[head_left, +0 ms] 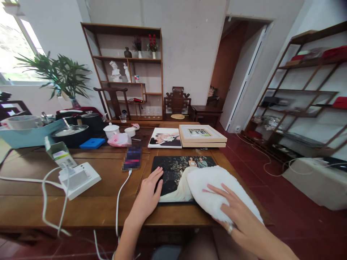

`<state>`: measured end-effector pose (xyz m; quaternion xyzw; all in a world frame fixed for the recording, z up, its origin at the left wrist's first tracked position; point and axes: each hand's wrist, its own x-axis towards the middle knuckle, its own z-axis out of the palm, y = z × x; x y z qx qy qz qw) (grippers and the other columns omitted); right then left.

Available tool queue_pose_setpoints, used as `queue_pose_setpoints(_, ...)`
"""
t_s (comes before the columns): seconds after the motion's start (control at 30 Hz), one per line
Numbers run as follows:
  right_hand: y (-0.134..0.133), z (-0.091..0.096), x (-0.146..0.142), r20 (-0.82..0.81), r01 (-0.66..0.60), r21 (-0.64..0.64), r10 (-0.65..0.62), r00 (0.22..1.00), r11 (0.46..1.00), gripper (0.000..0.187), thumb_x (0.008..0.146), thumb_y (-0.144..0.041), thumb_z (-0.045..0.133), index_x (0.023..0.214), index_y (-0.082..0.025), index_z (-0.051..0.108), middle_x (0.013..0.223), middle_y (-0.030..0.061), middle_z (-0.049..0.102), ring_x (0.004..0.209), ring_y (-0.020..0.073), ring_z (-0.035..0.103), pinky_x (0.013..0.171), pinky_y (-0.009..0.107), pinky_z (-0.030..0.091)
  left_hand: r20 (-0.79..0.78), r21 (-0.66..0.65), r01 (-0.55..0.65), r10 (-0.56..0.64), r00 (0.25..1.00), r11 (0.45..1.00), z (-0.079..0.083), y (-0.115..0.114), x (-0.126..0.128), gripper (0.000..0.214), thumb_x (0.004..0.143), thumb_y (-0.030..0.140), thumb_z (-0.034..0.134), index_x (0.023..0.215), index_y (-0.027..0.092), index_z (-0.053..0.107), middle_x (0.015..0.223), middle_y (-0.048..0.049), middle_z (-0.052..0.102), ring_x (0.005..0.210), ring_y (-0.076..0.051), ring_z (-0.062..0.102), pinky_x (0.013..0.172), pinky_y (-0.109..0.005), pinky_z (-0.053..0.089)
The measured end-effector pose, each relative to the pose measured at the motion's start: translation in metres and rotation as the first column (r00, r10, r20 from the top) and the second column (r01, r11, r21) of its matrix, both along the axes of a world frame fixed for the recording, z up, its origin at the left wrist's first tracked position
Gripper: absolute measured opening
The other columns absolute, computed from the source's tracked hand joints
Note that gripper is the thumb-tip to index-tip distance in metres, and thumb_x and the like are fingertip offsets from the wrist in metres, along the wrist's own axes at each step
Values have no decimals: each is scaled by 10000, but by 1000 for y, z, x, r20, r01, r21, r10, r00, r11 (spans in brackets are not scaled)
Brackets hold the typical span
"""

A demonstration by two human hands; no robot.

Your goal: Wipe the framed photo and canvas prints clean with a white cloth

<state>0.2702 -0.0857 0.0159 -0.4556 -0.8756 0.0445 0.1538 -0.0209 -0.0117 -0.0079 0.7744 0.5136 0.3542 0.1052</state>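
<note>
Right hand, lower right, fingers spread over white cloth! Left hand, lower centre, thumb parted from fingers, rests on left edge of dark photo panel. Panel flat mid-frame on wooden table, cloth over its lower right. Beyond, stacked pale frames, right of centre. Far back, upper left: wooden shelf.

This one view is taken from the head, above and just behind the near edge of the table, not far from its near right corner. It faces forward and also downward, across the far edge until the back wall. The left hand and the right hand are near the lens; the wooden shelf stands well away.
</note>
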Motion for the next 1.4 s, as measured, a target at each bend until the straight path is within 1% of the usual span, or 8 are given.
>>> queue_pose_setpoints(0.2,35,22,-15,-22,19,-129,-22,1000,992,302,887,-384,381,916,-202,620,1361,64,425,1303,253,261,1058,479,236,3,-5,6,-6,1000,1000,2,-1,-1,340,867,213,399,1179,187,530,1310,-94,498,1250,-203,411,1030,-430,344)
queue_pose_setpoints(0.4,110,26,-40,-46,49,-57,-51,998,997,320,885,-390,387,939,-176,620,1178,97,582,1178,265,442,990,437,325,4,-19,11,-11,1000,1000,3,-2,-1,339,867,214,394,1176,169,526,1312,-104,494,1251,-207,409,1028,-437,344)
queue_pose_setpoints(0.53,135,26,-56,-73,64,-11,-65,995,998,299,900,-327,373,955,-163,617,1115,93,617,1085,240,512,998,423,300,7,-17,9,-9,1000,1000,2,-1,-1,336,872,212,383,1171,166,530,1307,-106,499,1249,-204,412,1031,-435,343)
queue_pose_setpoints(0.67,109,19,-66,-80,72,7,-71,994,997,256,876,-291,420,984,-162,612,1222,109,553,1158,237,454,1047,442,217,22,-2,17,-17,1000,1000,1,0,-2,340,877,213,374,1177,168,529,1304,-104,503,1248,-202,414,1031,-434,344)
queue_pose_setpoints(0.8,40,14,-72,-87,40,-18,-42,995,999,210,836,-240,440,915,-178,623,1351,107,431,1264,231,334,1078,467,156,40,-11,17,-16,999,1000,1,-1,-1,340,877,218,377,1176,176,535,1302,-98,506,1247,-201,415,1036,-430,338)
queue_pose_setpoints(0.9,-1,15,-73,-67,-94,-60,90,994,994,182,721,-152,497,840,-201,626,1354,59,437,1306,239,256,1087,487,133,41,-38,6,-4,999,999,2,-2,-1,348,877,226,378,1182,167,534,1311,-100,496,1250,-208,410,1039,-433,333)
queue_pose_setpoints(1.0,-7,18,-72,-63,-154,-70,150,987,986,234,696,-140,509,886,-207,628,1340,65,454,1296,243,278,1080,486,162,41,-43,4,-3,999,999,2,-2,0,350,877,224,377,1187,178,534,1312,-91,496,1251,-210,409,1039,-436,332)
queue_pose_setpoints(1.4,136,23,-106,-40,-9,100,13,999,995,271,894,-336,416,942,-173,627,1057,94,629,999,222,544,944,381,335,60,7,16,-17,998,1000,1,-1,-2,332,878,231,387,1169,201,544,1303,-79,509,1232,-195,435,1036,-417,342)
